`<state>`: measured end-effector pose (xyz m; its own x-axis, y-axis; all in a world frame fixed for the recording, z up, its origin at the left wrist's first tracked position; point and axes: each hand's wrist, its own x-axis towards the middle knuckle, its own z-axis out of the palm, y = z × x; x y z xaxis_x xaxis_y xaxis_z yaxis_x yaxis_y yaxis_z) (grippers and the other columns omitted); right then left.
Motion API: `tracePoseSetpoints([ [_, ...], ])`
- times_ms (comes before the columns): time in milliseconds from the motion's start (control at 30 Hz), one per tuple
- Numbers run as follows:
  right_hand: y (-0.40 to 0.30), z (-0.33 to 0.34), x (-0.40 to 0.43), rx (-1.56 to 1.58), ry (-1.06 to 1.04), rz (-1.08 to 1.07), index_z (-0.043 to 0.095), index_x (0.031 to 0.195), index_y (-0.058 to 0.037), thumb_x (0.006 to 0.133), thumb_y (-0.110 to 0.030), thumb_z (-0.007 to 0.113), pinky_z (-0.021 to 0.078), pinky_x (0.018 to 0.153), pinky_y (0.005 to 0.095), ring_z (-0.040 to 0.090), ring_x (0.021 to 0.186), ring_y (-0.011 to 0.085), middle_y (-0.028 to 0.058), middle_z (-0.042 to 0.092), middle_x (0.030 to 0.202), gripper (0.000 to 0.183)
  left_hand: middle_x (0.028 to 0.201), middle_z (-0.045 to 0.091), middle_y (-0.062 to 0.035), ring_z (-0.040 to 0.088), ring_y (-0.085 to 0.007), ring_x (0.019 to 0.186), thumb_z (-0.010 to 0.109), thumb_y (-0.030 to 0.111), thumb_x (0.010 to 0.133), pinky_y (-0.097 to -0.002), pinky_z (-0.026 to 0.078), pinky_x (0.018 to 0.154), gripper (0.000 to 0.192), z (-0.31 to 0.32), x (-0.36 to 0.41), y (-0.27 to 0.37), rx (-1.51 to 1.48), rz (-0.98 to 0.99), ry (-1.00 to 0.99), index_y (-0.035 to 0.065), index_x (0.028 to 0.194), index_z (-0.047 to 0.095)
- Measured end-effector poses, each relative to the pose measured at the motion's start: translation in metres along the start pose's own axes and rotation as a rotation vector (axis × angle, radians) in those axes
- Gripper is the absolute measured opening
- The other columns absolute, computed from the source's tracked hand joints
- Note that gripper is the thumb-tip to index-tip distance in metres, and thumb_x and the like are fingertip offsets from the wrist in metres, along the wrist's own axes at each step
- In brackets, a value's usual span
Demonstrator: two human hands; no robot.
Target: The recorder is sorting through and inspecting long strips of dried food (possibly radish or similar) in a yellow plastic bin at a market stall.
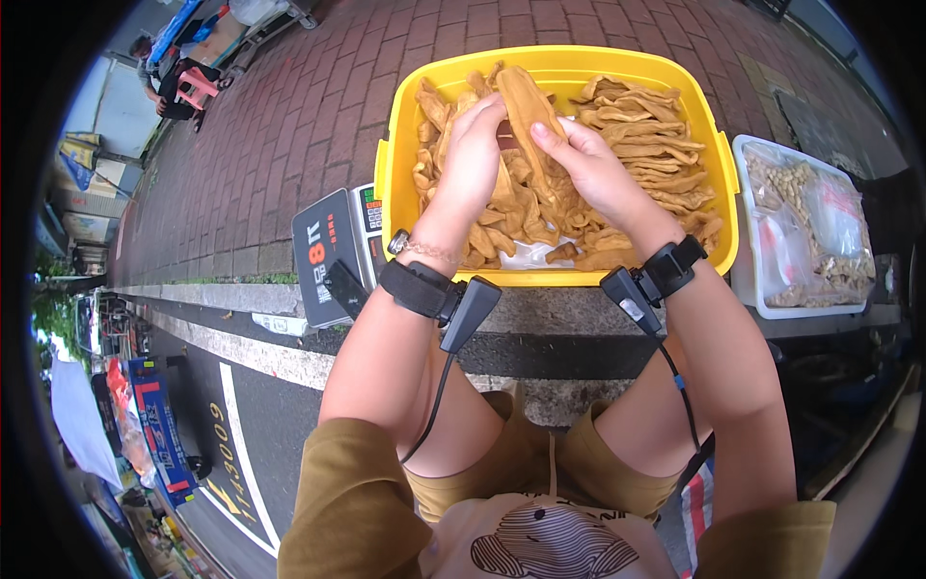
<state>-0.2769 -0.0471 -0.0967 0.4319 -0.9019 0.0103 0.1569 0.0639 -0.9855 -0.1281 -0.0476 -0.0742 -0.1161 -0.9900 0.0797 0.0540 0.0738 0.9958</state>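
A long, flat, yellow-brown piece of what looks like dried or preserved vegetable (527, 108) is raised above a yellow plastic tub (557, 279). My right hand (597, 166) grips its right edge, the thumb pressed on its face. My left hand (474, 155) is at its left edge, with most fingers hidden behind the hand and the piece. Inside the tub, loose pieces of the same kind (524, 210) lie jumbled beneath my hands. Along the right side, more pieces are stacked in a neat row (647, 137).
A digital scale (318, 253) stands left of the tub, with a dark phone-like object (346, 286) on it. Right of the tub is a white bin (759, 289) of bagged dried goods. A person (163, 83) sits far left by a pink stool (195, 88) on the brick pavement (311, 108).
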Motion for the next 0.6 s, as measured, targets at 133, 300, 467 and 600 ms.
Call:
tracePoseSetpoints([
  [133,0.006,0.0,-0.002,0.018,0.007,-0.047,0.058,0.104,-0.0006,0.092,-0.033,0.052,0.0432,0.072,0.0203,0.052,0.081,0.0044,-0.0004,0.059,0.089,0.035,0.115,0.057,-0.0101,0.052,-0.0167,0.104,0.032,0.043,0.094,-0.0331,0.037,0.093,0.051,0.013,-0.006,0.005,-0.156,-0.02,-0.084,0.0026,0.119,0.051],
  [300,0.005,0.005,-0.006,0.025,-0.143,0.036,0.059,0.106,0.0006,0.089,-0.03,0.057,0.0443,0.074,0.0214,0.054,0.085,0.0063,0.0022,0.06,0.094,0.035,0.098,0.063,-0.0099,0.059,-0.0144,0.088,0.041,0.04,0.094,-0.0274,0.045,0.083,0.045,0.003,-0.009,0.002,0.001,0.032,-0.076,-0.0002,0.105,0.059],
  [467,-0.002,0.003,-0.006,-0.113,-0.294,0.094,0.049,0.121,0.0001,0.09,-0.033,0.054,0.0435,0.084,0.0244,0.056,0.094,0.0105,0.006,0.059,0.104,0.046,0.093,0.062,-0.0089,0.058,-0.0137,0.086,0.043,0.031,0.095,-0.026,0.045,0.082,0.038,-0.003,-0.015,0.007,-0.197,0.001,0.036,-0.0031,0.101,0.06],
  [600,0.015,0.011,-0.004,-0.038,-0.286,0.053,0.048,0.122,-0.0009,0.09,-0.035,0.052,0.0433,0.085,0.0243,0.055,0.096,0.0104,0.0065,0.059,0.106,0.047,0.1,0.059,-0.0095,0.055,-0.0154,0.093,0.043,0.028,0.095,-0.0286,0.043,0.086,0.036,-0.008,-0.015,0.01,-0.368,0.0,0.103,-0.004,0.107,0.056],
])
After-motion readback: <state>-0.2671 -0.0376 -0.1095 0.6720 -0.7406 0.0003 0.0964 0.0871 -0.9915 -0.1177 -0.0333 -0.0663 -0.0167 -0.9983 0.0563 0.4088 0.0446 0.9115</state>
